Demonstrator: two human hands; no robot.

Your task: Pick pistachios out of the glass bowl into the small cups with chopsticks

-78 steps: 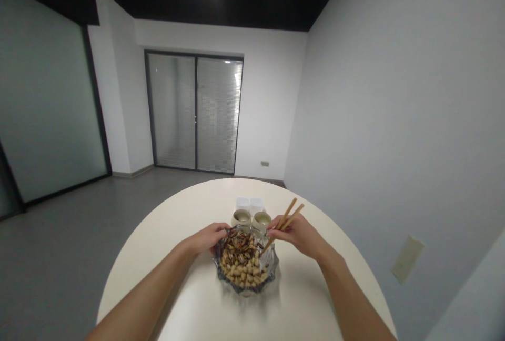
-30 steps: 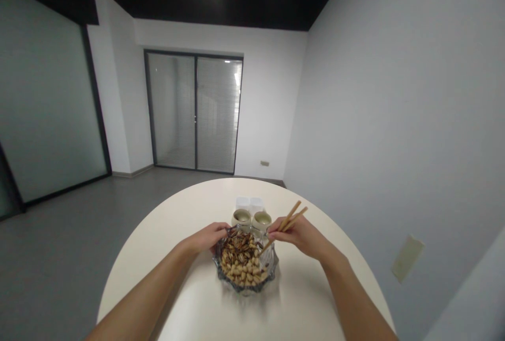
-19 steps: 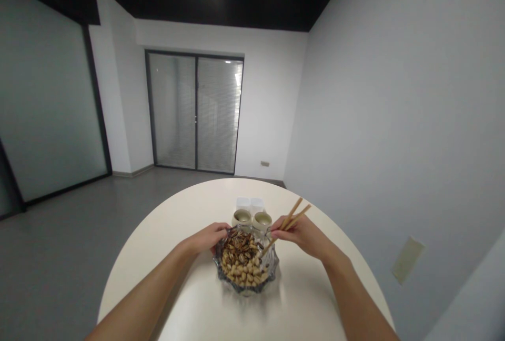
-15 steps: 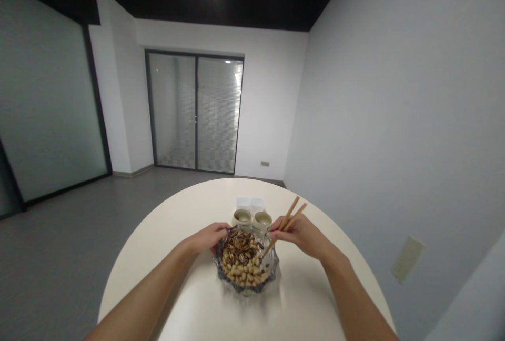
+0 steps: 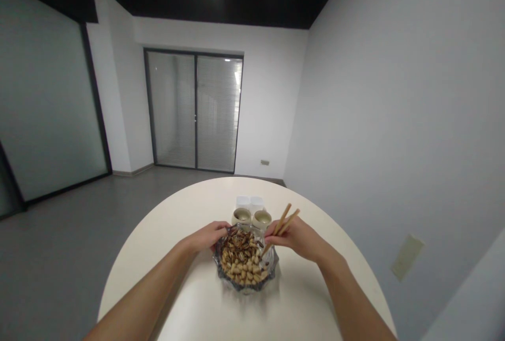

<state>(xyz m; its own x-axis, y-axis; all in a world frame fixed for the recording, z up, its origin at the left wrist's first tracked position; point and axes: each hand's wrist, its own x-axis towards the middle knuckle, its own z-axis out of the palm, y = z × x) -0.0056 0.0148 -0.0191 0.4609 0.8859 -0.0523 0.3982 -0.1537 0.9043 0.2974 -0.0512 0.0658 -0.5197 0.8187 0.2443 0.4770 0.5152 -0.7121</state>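
A glass bowl with a scalloped rim [image 5: 246, 287] stands on the round table. Inside it lie striped sunflower seeds [image 5: 239, 246] toward the back left and pale nuts that look like pistachios [image 5: 245, 271] toward the front. My left hand [image 5: 210, 236] grips the bowl's left rim, its fingertips partly hidden behind the edge. Wooden chopsticks [image 5: 284, 221] are held in my right hand [image 5: 291, 236] over the bowl's right side. Their lower tips reach down among the contents at the right; whether they pinch anything is too small to tell.
Two small beige cups [image 5: 262, 219] stand side by side just behind the bowl. Behind them are two small white containers [image 5: 250, 202]. The cream round table [image 5: 189, 299] has a curved edge, with a white wall [image 5: 394, 120] close on the right.
My right hand has moved slightly left over the bowl, and the chopsticks' upper ends have come left and down. My left hand stays on the rim.
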